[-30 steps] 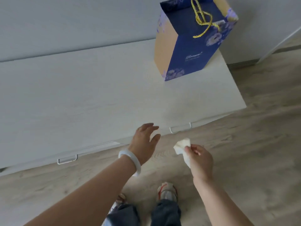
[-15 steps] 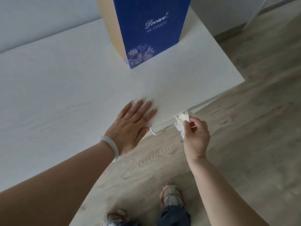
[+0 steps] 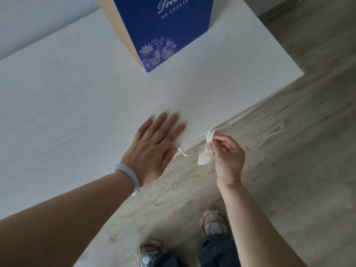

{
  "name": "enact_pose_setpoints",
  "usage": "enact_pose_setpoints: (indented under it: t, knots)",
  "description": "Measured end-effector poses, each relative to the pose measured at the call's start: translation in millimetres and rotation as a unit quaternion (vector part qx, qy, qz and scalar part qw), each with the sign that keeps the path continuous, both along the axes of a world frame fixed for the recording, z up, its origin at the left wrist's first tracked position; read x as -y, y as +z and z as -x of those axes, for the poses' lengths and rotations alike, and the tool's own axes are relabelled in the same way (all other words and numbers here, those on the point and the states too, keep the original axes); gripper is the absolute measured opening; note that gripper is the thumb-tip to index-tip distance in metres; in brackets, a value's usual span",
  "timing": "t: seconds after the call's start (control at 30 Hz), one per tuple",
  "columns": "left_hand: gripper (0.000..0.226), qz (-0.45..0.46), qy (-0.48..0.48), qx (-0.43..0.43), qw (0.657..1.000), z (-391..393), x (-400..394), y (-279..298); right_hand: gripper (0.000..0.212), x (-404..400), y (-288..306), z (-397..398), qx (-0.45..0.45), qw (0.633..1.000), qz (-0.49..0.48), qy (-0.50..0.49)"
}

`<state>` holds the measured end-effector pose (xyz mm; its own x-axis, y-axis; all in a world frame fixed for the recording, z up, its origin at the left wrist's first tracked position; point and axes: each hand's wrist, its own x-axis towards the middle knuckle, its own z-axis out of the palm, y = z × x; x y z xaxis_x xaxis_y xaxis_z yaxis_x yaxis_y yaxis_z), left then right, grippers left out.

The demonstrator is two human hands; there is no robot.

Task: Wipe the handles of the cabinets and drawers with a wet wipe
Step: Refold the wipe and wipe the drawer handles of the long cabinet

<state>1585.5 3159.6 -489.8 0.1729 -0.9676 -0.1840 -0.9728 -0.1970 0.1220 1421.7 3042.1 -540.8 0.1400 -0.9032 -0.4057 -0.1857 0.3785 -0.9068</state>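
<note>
Wipe [image 3: 207,151] slid along handle [image 3: 184,152], right hand [image 3: 228,153] pinching it, left hand [image 3: 154,149] flat on cabinet top [image 3: 77,97]

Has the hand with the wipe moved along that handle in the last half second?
Yes. The right hand has carried the wet wipe along the metal handle, away from the bent left end and toward the cabinet's right corner.

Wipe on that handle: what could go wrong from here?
The right hand only pinches the wipe, which covers the handle's right part; its left end, still bare, may get missed. The left hand presses flat on the cabinet top; a shove could jolt the bag.
</note>
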Motion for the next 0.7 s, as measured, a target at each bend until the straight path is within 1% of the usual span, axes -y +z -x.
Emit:
enact_pose_setpoints:
  t: [0.13,0.23,0.3,0.37,0.47,0.53,0.57,0.63,0.7]
  knots:
    - [0.056,0.001,0.000,0.002,1.000,-0.6,-0.3,-0.5,0.022,-25.7,3.6,-8.9,-0.001,1.000,-0.017,0.018]
    - [0.056,0.001,-0.002,0.003,1.000,-0.4,-0.9,-1.1,0.026,-11.5,1.2,-5.5,-0.036,0.999,0.005,0.002]
    - [0.056,0.006,-0.001,0.001,1.000,-0.5,-1.4,-1.9,0.026,-4.3,-3.3,-3.2,-0.037,0.999,-0.001,-0.004]
    - [0.056,0.007,-0.001,0.001,1.000,-0.5,-1.3,-2.2,0.023,-12.8,-2.9,-4.9,-0.029,0.999,-0.007,0.019]
    - [0.056,0.007,-0.001,0.001,1.000,-0.7,-1.4,-2.1,0.021,-29.7,3.0,-7.7,-0.028,0.996,0.001,0.086]
    - [0.056,0.007,-0.002,0.001,1.000,-0.7,-1.3,-2.0,0.022,-25.0,6.1,-5.9,-0.031,0.993,0.003,0.110]
    - [0.056,0.007,-0.001,0.002,1.000,-0.5,-1.3,-2.1,0.025,-18.7,7.0,-3.7,-0.033,0.994,0.004,0.103]
    - [0.055,0.010,0.001,0.001,1.000,-0.3,-1.7,-2.3,0.028,-7.1,6.5,-1.1,-0.021,0.998,0.001,0.055]
    - [0.055,0.012,0.002,0.000,1.000,0.0,-1.2,-2.0,0.025,-11.8,7.8,-4.3,-0.003,1.000,-0.010,0.020]
